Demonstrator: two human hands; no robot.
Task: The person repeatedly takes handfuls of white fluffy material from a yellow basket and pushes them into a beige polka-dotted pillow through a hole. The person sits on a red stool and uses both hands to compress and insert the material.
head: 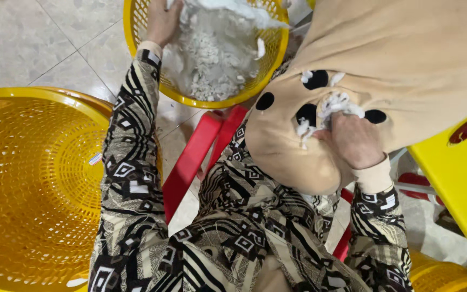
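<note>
Stuffing (212, 54), white and torn in small pieces, fills the yellow plastic basket (268, 65) at the top of the view, and the left hand (162, 21) reaches into this basket at its left side. The fingers of this hand are hidden in the white mass, so I cannot tell if they are closed on a portion or only lie in it. The right hand (355, 140) is closed around a tuft of white filling (339, 104) and presses it against a beige plush cover (406, 54) with round black spots, which lies over the lap and goes up to the right top corner. The tuft sits between two of the black spots, and some small white pieces stick to the fabric just beside it. Both arms wear sleeves with a black and cream geometric pattern (131, 178). At the left stands a second yellow basket (33, 184), a bigger one, with a small sticker on its inner wall. A red plastic stool (190, 162) shows between the knees, on the grey tiled floor (28, 38). At the right edge there is a yellow plastic surface (460, 184) with a red hole in it.
</note>
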